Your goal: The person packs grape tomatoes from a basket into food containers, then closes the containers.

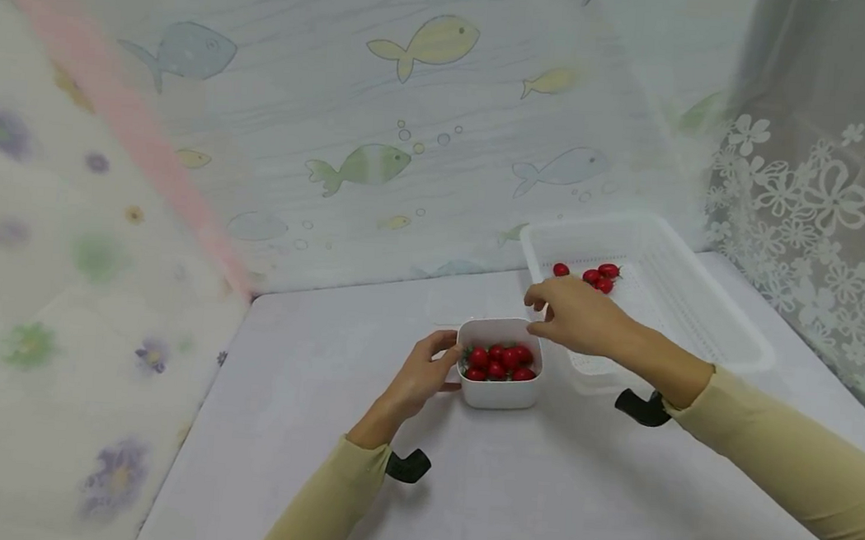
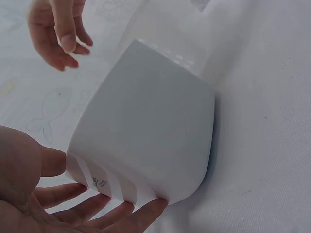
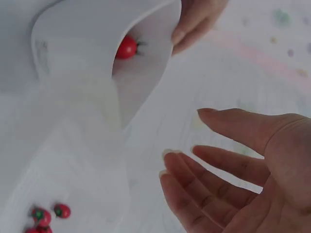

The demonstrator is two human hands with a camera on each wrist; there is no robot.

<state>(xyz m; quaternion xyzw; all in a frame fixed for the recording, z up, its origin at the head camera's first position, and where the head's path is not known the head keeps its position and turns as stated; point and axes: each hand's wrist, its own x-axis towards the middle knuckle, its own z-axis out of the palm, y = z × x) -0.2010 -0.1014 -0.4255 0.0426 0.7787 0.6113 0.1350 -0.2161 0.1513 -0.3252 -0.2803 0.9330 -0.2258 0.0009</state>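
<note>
A small white square container (image 1: 499, 396) stands upright on the table, with several red cherry tomatoes (image 1: 497, 359) with green stems inside. My left hand (image 1: 420, 374) is at its left side. In the left wrist view, the fingertips (image 2: 158, 205) rest spread along the container's side wall, the thumb close to its rim. Above the container's right rim, my right hand (image 1: 582, 316) hangs with loosely bent fingers. Between its thumb and fingers (image 3: 228, 162) there is nothing in the right wrist view. Behind that hand, a few cherry tomatoes (image 1: 608, 271) lie in a white slotted basket (image 1: 720, 316).
White cloth covers the table (image 1: 306, 394). A fish-print curtain (image 1: 263, 127) hangs along the back, a flower-print sheet (image 1: 67, 281) on the left, and white lace (image 1: 815, 211) on the right. The basket stands close against the table's back right edge.
</note>
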